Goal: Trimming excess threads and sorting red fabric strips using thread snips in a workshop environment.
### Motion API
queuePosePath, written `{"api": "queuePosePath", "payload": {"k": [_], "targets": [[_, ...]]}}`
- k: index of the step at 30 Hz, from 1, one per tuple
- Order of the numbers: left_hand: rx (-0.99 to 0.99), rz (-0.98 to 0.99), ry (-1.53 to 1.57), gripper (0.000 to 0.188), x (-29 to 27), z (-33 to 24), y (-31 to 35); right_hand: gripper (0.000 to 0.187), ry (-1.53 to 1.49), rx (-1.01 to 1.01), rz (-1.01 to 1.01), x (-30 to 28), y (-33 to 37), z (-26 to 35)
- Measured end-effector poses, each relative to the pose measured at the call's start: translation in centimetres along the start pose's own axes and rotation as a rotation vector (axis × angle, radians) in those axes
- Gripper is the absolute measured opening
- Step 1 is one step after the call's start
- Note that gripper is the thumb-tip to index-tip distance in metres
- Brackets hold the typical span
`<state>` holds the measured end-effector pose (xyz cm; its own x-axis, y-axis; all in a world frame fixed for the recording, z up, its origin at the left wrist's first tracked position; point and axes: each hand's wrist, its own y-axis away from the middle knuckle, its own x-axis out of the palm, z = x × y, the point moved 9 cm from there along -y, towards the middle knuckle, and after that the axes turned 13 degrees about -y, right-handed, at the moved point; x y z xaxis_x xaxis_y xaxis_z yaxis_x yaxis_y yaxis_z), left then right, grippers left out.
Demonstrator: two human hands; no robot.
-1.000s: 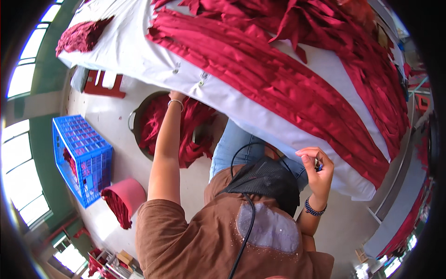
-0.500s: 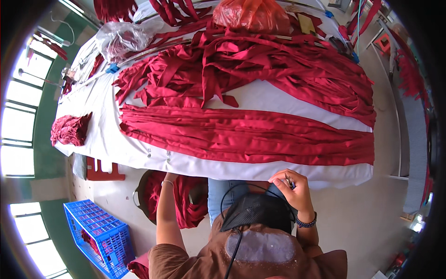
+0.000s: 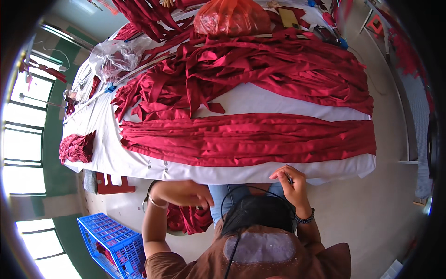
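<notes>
At the white table's (image 3: 139, 162) near edge, the right hand (image 3: 288, 179) is pinching a small dark tool ready beside the laid-flat red strips (image 3: 246, 139), while the left hand (image 3: 183, 193) is hanging loosely curled and empty below that edge.

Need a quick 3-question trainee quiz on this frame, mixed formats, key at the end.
1. True or false: the right hand rests at the near edge of the white table and pinches a small dark object.
2. Multiple choice: where is the left hand? A) on the orange plastic bag B) below the table edge, above red fabric in a round bin C) inside the blue crate
3. Fill in: the long smoothed bundle of red fabric strips lies along the near side of the table; the loose tangled pile lies ____ it.

Key: 1 true; 2 B; 3 beyond (farther from the person)
</notes>
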<state>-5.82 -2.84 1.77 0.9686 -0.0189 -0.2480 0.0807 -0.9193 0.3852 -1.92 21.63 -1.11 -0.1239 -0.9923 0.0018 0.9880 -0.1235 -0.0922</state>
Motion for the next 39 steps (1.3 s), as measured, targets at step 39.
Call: {"api": "queuePosePath", "payload": {"k": [39], "targets": [[-0.188, -1.018, -0.831, 0.021, 1.6, -3.8, -0.4, 0.032, -0.588, 0.297, -0.194, 3.5, -2.3, 2.6]]}}
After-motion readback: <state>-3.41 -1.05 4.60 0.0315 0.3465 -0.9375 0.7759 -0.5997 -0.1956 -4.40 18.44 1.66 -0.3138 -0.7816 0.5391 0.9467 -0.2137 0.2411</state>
